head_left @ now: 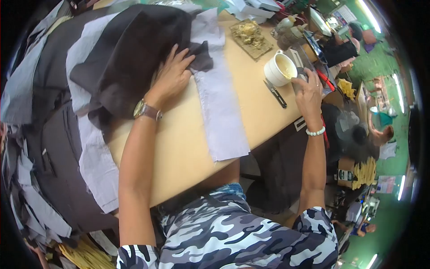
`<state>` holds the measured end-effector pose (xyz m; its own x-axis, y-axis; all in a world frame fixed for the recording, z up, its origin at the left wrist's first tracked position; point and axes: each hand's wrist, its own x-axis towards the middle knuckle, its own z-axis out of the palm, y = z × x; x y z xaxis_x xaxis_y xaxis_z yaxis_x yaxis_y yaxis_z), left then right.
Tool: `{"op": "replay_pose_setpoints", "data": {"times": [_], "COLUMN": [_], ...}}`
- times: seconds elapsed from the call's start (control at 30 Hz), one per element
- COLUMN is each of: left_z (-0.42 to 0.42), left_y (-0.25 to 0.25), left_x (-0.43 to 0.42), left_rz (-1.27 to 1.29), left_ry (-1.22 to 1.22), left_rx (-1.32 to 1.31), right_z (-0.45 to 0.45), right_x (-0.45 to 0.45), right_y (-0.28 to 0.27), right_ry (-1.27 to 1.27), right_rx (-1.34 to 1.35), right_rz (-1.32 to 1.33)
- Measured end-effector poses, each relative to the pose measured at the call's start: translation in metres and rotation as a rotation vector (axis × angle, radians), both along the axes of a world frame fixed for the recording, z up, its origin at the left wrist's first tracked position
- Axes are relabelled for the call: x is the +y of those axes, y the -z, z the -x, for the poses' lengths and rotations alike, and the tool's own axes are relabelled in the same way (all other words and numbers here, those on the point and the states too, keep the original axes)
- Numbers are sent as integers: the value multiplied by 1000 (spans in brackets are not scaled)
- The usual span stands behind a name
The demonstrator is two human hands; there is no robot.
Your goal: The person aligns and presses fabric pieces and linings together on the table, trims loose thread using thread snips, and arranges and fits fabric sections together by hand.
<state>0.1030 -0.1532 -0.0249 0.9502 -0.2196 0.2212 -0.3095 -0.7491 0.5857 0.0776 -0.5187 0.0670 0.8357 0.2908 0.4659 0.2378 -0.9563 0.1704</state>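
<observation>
Dark brown fabric (134, 54) lies bunched over the left part of the pale tabletop (179, 134). My left hand (172, 78) rests on its edge with the fingers spread. Strips of light grey cloth (224, 112) run beneath and beside the dark fabric. At the right, my right hand (309, 89) is beside a white cup (280, 68) with pale yellowish contents, its thumb and finger pinched near the rim; what they hold, if anything, I cannot make out. Black snips (275, 93) lie on the table just below the cup.
A square board with a yellowish lump (251, 38) sits behind the cup, near bottles (285, 24). Red-handled scissors (325, 80) are beyond my right hand. More dark cloth (62, 166) is piled at the left. Other people are in the background at the right.
</observation>
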Motion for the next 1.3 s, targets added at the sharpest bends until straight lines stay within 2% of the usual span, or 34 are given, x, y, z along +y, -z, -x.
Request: {"op": "replay_pose_setpoints", "data": {"times": [0.1, 0.2, 0.27, 0.37, 0.53, 0.7, 0.97, 1.07, 1.2, 1.3], "left_z": [2, -2, 1, 6, 5, 5, 3, 3, -2, 2], "left_y": [0, 6, 0, -5, -4, -3, -1, 1, 6, 0], "left_x": [-2, 1, 1, -2, 0, -1, 1, 0, 2, 1], "left_rz": [-21, -21, -6, -37, -57, -18, -41, -38, -32, -47], "left_ry": [-16, -6, 19, -19, -17, -14, -12, -18, 17, -7], "left_rx": [-20, -36, -25, 10, 1, -7, -28, -31, -48, -36], "right_z": [11, 23, 34, 28, 12, 33, 95, 74, 38, 47], "right_x": [20, 67, 105, 138, 156, 153, 126, 134, 151, 145], "right_y": [1, 9, 10, 35, 64, 62, 52, 54, 64, 66], "right_ry": [-128, -417, -562, -706, -686, -720, -860, -766, -690, -780], "right_rx": [66, 459, 718, 806, 637, 545, 700, 721, 577, 479], "right_rz": [-12, -457, -664, -737, -731, -627, -527, -662, -681, -529]}}
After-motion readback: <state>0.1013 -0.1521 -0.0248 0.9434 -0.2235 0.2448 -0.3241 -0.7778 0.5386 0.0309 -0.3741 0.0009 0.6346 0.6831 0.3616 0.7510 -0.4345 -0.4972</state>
